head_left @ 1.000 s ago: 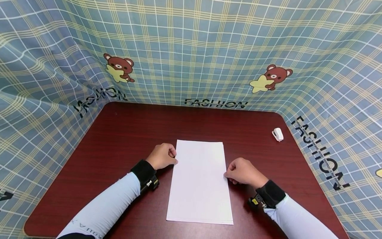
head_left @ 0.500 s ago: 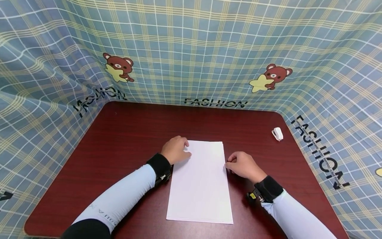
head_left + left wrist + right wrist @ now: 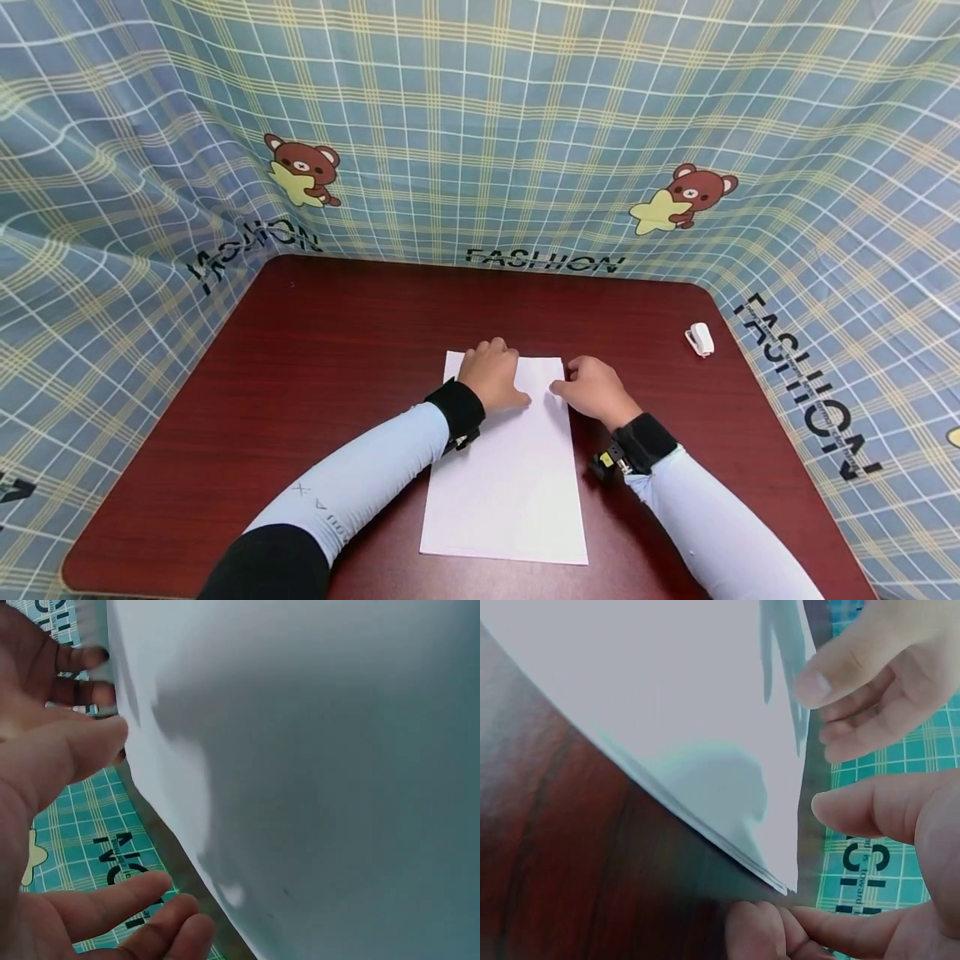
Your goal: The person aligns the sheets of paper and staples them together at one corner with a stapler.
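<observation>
A stack of white paper lies lengthwise on the dark red table. My left hand is over its upper part, fingers near the far edge and thumb extended to the right. At the upper right corner of the stack is my right hand, its thumb reaching over the paper. The right wrist view shows the right thumb and curved fingers apart on either side of the layered corner, with a gap between. In the left wrist view, the left thumb and fingers are spread along the paper's edge, with nothing gripped.
A small white stapler rests toward the back right of the table. Plaid curtains with printed bears enclose the back and both sides. Each wrist wears a black band with a small camera.
My left hand has moved right from the left edge of the paper to over its upper part. My right hand has slid up along the right edge to the far corner. The stack stays put.
</observation>
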The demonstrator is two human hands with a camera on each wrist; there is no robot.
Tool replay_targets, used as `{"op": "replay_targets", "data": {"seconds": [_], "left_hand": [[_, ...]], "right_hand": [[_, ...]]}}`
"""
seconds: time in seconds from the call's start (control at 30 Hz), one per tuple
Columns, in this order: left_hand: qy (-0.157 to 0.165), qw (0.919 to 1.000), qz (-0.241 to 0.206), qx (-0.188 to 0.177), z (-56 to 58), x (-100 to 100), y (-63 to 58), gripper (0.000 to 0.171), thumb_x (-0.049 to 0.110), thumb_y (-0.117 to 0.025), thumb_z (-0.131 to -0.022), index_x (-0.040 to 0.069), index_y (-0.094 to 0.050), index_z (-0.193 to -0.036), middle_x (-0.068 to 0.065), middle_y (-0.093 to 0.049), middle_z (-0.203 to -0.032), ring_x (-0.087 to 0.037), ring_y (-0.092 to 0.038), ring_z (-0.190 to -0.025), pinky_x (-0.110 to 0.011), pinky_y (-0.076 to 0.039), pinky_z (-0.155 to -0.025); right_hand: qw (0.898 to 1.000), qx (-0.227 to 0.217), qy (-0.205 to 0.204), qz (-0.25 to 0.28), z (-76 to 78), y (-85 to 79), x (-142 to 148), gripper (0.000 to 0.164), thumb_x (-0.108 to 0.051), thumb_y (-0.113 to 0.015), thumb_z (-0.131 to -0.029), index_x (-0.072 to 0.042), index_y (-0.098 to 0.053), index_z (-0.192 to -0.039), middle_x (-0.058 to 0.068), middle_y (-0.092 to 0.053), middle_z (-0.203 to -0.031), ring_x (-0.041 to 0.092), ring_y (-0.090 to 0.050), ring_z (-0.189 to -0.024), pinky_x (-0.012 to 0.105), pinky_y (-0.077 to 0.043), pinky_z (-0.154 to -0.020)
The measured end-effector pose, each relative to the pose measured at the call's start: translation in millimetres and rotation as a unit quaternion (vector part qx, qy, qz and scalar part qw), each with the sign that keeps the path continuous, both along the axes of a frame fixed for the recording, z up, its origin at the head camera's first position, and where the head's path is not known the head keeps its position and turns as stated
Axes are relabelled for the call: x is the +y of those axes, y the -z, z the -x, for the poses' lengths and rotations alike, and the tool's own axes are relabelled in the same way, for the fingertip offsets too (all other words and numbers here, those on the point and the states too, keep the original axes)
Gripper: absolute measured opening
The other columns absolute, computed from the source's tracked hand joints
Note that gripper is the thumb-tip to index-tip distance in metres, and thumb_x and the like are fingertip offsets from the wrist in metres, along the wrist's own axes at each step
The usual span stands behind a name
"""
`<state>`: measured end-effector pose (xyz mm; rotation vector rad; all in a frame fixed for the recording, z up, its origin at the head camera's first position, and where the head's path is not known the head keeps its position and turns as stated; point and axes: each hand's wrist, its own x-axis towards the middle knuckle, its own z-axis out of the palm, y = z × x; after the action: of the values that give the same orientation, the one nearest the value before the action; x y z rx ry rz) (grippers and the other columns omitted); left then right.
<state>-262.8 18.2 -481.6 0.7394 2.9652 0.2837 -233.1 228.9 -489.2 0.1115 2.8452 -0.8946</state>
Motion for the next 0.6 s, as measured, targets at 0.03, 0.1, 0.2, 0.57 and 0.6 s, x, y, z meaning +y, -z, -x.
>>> {"op": "replay_targets", "data": {"seconds": [0.03, 0.1, 0.2, 0.57, 0.6], "left_hand": [[-0.001, 1.0000, 0.006, 0.000, -0.2, 2, 1.2, 0.069, 0.061, -0.084, -0.076, 0.011, -0.070, -0.122, -0.007, -0.061, -0.119, -0.026, -0.056, -0.106, -0.041, -0.045, -0.086], [-0.002, 0.9998, 0.018, -0.003, 0.5, 4, 4.5, 0.067, 0.062, -0.084, -0.075, 0.012, -0.072, -0.118, -0.006, -0.060, -0.118, -0.025, -0.056, -0.107, -0.042, -0.046, -0.087], [-0.006, 0.9995, 0.030, -0.007, 2.8, 5, 9.7, 0.062, 0.063, -0.085, -0.073, 0.014, -0.073, -0.110, -0.006, -0.059, -0.117, -0.025, -0.056, -0.107, -0.042, -0.048, -0.088], [-0.013, 0.9995, 0.025, -0.016, 6.6, 6, 15.6, 0.067, 0.065, -0.084, -0.072, 0.013, -0.073, -0.113, -0.007, -0.058, -0.120, -0.024, -0.053, -0.105, -0.042, -0.051, -0.087], [-0.014, 0.9995, 0.023, -0.016, 6.5, 6, 15.5, 0.067, 0.065, -0.084, -0.072, 0.013, -0.073, -0.113, -0.007, -0.058, -0.120, -0.024, -0.053, -0.105, -0.042, -0.051, -0.087]], "right_hand": [[1.000, 0.000, 0.002, -0.003, 1.1, 0.4, -1, 0.063, -0.035, -0.075, -0.090, 0.006, -0.060, -0.135, 0.015, -0.072, -0.104, 0.024, -0.066, -0.087, 0.037, -0.054, -0.077], [1.000, 0.005, 0.006, -0.006, 2.8, 0.7, -3, 0.063, -0.035, -0.075, -0.090, 0.006, -0.060, -0.135, 0.017, -0.071, -0.110, 0.026, -0.066, -0.092, 0.040, -0.055, -0.081], [1.000, 0.008, 0.011, -0.006, 4.4, 0.8, -7, 0.063, -0.035, -0.074, -0.089, 0.006, -0.060, -0.135, 0.018, -0.070, -0.113, 0.028, -0.065, -0.096, 0.042, -0.055, -0.085], [0.997, 0.010, 0.048, 0.056, 9.2, 2.2, -7, 0.054, -0.031, -0.073, -0.088, 0.003, -0.061, -0.128, 0.008, -0.066, -0.084, 0.021, -0.062, -0.077, 0.032, -0.049, -0.069], [0.996, 0.011, 0.050, 0.066, 9.4, 2.8, -7, 0.051, -0.029, -0.073, -0.088, 0.002, -0.062, -0.127, 0.007, -0.066, -0.081, 0.020, -0.062, -0.074, 0.031, -0.049, -0.067]]}}
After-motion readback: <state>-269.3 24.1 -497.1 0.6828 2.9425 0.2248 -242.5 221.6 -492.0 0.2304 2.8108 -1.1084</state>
